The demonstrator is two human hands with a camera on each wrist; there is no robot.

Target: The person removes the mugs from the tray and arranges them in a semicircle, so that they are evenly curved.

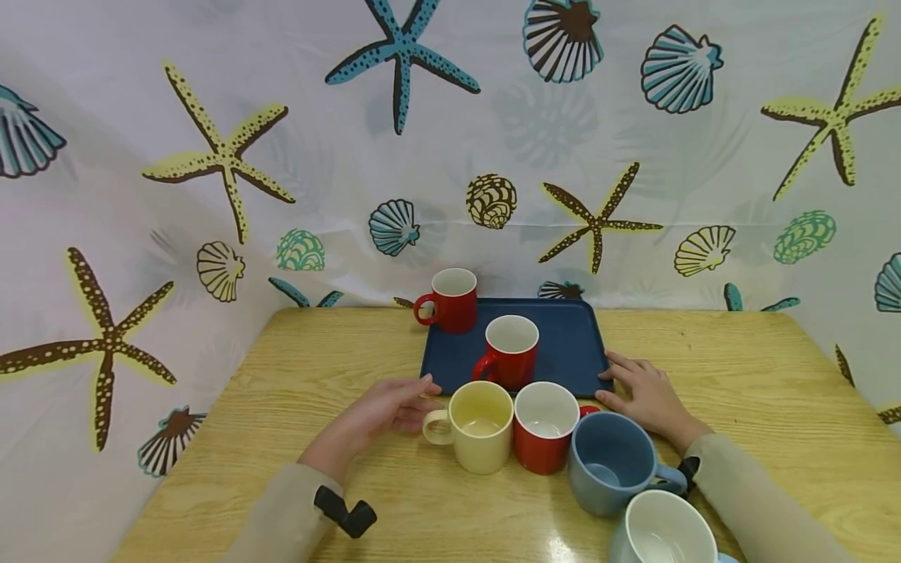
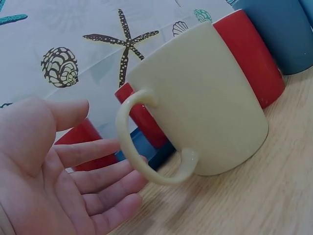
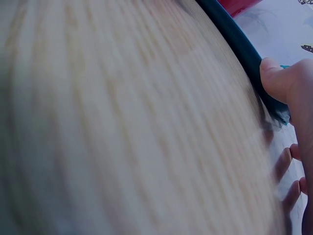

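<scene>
My left hand (image 1: 394, 407) is beside the cream mug (image 1: 482, 430); its fingers are apart and extended near the mug's handle (image 2: 128, 139), holding nothing. My right hand (image 1: 644, 391) rests at the near right corner of the dark blue tray (image 1: 563, 336). Its thumb (image 3: 275, 81) touches the tray's edge in the right wrist view, and the other fingers lie partly out of sight. Two red mugs with white insides, one at the back left (image 1: 457, 305) and one near the front (image 1: 510, 356), stand on the tray.
Before the tray, a third red mug (image 1: 542, 438) stands right of the cream one. A blue mug (image 1: 598, 477) and a white-lined mug (image 1: 665, 532) follow toward the front right, near my right forearm. A patterned cloth (image 1: 450, 156) hangs behind the wooden table (image 1: 338, 336).
</scene>
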